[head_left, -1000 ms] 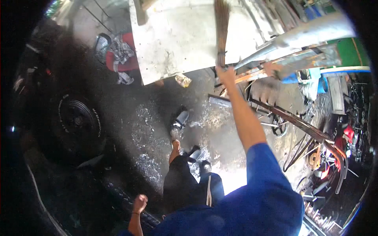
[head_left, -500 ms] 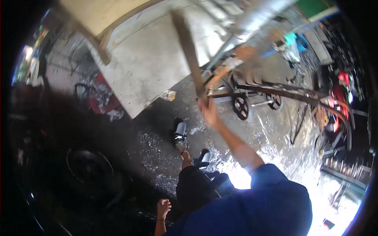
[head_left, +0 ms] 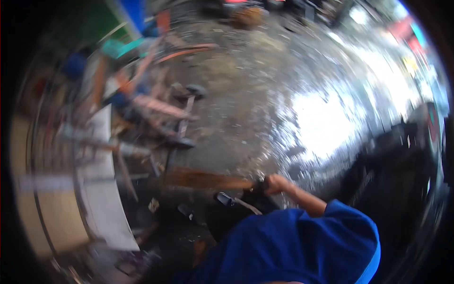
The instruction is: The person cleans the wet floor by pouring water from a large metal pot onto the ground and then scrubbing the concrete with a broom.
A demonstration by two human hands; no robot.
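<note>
My right hand [head_left: 276,184] is closed around one end of a long, flat piece of wood [head_left: 208,180]. The brown piece reaches leftward from my fist, low over the floor and across the front of my legs, and its far end is blurred. At the lower left, next to my blue shirt [head_left: 283,241], my left hand [head_left: 199,250] is dim and smeared, so its fingers cannot be made out. A sandal [head_left: 224,199] on my foot shows just below the wood.
On the left stand a pale panel [head_left: 101,189] and tan boards [head_left: 59,213]. A blurred heap of metal frames and bars [head_left: 161,109] lies beyond them. Wet, shining floor [head_left: 236,90] stretches ahead and right. A dark bulky shape [head_left: 392,165] stands at the right.
My view has swung to the right, so the pale panel and the metal frames now lie at the left. The piece of wood, upright in the picture before, now points left, still in my right hand.
</note>
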